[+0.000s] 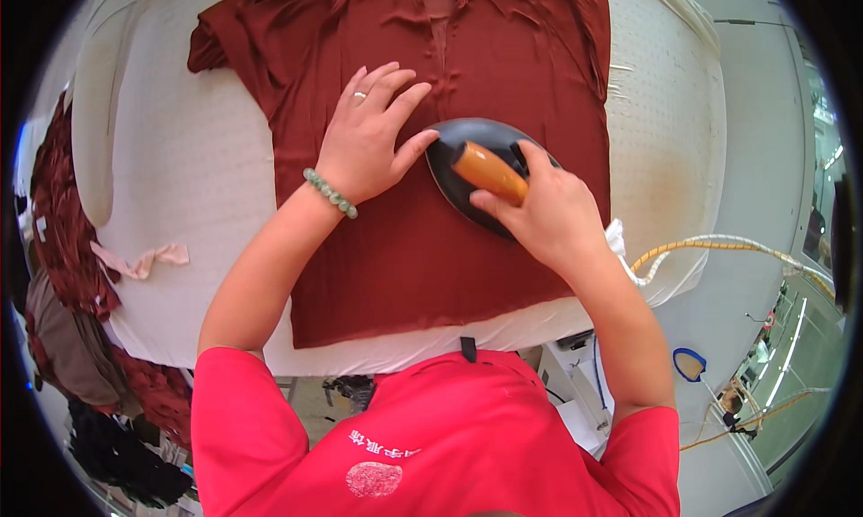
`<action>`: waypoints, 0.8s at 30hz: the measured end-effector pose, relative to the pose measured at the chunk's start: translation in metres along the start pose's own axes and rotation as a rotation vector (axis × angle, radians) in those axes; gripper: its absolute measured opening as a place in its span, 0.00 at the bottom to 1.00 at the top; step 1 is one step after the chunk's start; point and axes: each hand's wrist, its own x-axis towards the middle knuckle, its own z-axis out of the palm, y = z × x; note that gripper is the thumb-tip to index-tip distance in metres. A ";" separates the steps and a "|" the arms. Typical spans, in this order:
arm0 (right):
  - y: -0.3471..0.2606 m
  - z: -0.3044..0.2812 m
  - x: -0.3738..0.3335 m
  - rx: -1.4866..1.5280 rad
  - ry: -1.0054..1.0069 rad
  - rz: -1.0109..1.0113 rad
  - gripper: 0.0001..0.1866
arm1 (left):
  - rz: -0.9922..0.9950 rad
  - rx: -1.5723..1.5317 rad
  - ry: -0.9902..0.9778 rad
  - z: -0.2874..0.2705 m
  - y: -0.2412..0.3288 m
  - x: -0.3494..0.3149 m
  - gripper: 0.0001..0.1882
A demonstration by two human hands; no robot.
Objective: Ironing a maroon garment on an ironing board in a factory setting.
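A dark red garment lies spread over the padded white board, its lower hem toward me and a front opening at the top. On its middle rests a dark iron with an orange-brown handle. My right hand is wrapped around the rear of that handle. Just left of the iron, my left hand lies on the cloth with fingers spread, its thumb tip beside the iron's edge. A ring and a green bead bracelet are on my left hand and wrist. The iron's underside is hidden.
The white board extends around the garment. A pale pink fabric strip lies at its left. Dark red and brown clothes hang off the left side. A yellow-and-white wrapped hose runs off to the right.
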 end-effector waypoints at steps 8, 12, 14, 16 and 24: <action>-0.006 -0.006 0.006 -0.018 -0.252 0.027 0.39 | 0.053 0.273 -0.013 0.000 -0.042 0.023 0.28; -0.007 -0.011 0.031 0.021 -0.145 0.201 0.42 | 0.129 0.279 -0.023 -0.001 -0.046 0.048 0.28; -0.008 -0.017 0.038 0.147 -0.135 0.236 0.42 | 0.158 0.159 0.045 0.002 -0.057 0.076 0.26; -0.009 -0.022 0.041 0.208 -0.117 0.248 0.42 | 0.180 0.103 0.089 0.007 -0.073 0.106 0.25; -0.005 -0.024 0.041 0.378 -0.298 0.255 0.41 | 0.031 0.301 -0.266 0.005 -0.106 0.196 0.16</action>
